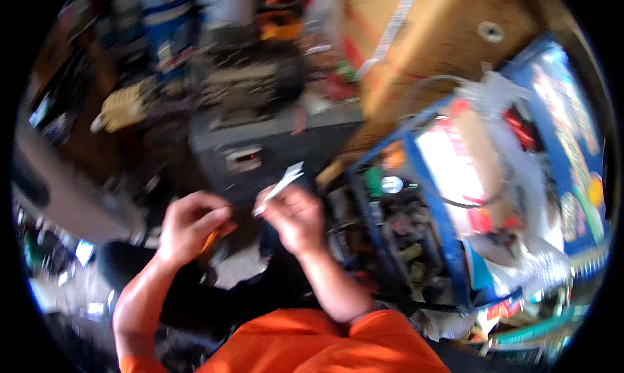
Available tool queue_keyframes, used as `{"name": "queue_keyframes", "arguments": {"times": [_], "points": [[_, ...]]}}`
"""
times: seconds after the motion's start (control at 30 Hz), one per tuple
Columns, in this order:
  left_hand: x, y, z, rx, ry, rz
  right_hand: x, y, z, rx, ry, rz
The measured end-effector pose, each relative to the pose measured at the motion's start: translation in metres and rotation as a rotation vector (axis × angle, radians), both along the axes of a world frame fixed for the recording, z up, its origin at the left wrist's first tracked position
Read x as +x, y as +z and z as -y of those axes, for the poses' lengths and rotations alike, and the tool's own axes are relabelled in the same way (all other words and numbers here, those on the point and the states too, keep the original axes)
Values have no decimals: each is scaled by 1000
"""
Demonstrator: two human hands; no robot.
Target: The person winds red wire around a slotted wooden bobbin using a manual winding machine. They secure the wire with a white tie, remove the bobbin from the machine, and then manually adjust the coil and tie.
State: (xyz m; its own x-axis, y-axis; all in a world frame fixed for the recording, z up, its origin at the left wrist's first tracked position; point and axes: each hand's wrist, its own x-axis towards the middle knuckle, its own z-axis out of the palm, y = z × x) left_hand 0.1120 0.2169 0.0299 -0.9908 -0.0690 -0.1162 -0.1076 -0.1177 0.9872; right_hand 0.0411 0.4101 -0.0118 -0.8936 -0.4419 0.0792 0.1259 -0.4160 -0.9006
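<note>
My left hand [195,226] is closed, with its fingers curled in and its thumb toward the right hand. A slender orange object [210,242] shows just under its fingers; its kind is hidden by the hand and by blur. To the right, my right hand [298,222] pinches a thin white folded strip [286,180], perhaps paper or plastic, which sticks up past the fingertips. The two hands are apart, held in front of my body above my lap.
A dark grey box-like unit [286,142] with cluttered top stands ahead. At right are a blue-edged open case [448,259] with packages and small parts, and a large cardboard box [448,38]. A cream-coloured object [127,106] lies at far left.
</note>
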Motion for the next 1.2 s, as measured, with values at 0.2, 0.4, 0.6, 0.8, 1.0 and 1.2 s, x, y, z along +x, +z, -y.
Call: {"name": "queue_keyframes", "arguments": {"times": [0.2,0.4,0.6,0.8,1.0,1.2], "points": [[1,-3,1,169,-97,65,2,23,10,-139,-52,-109],[3,-6,-2,159,-125,64,3,18,17,-64,-70,-111],[-1,-4,-4,160,-132,70,4,18,19,-96,-39,-114],[0,-5,-2,166,-131,85,5,17,20,-75,-18,-88],[0,-4,-1,141,-128,103,6,17,20,-48,-5,-65],[-2,-5,1,109,-79,111,7,25,18,237,103,-174]]}}
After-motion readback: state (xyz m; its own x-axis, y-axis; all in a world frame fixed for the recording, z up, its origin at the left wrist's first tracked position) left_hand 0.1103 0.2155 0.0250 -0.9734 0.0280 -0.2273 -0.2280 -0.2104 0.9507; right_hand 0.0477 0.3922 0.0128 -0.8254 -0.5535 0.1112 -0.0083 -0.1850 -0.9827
